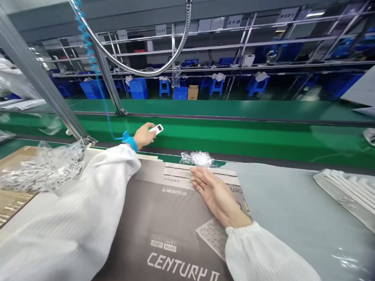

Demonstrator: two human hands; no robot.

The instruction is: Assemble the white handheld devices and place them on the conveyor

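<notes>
My left hand [144, 136] is raised over the green belt and shut on a small white handheld device [156, 130] with a dark screen. A blue wrist strap [130, 141] circles that wrist, and a coiled blue cord [91, 57] rises from it. My right hand [216, 195] lies flat and holds nothing, resting on a grey-brown Montech Century II Gold carton [168, 214]. Its fingertips touch the carton's top flap, just short of a crumpled clear plastic wrap [197, 159].
A clear bag of grey parts [46, 167] lies on a cardboard sheet [4, 199] at the left. A stack of white packaging [349, 197] sits on a grey mat [284, 211]. Beyond runs a green conveyor belt [237, 136]. A co-worker's white sleeve [10, 79] shows far left.
</notes>
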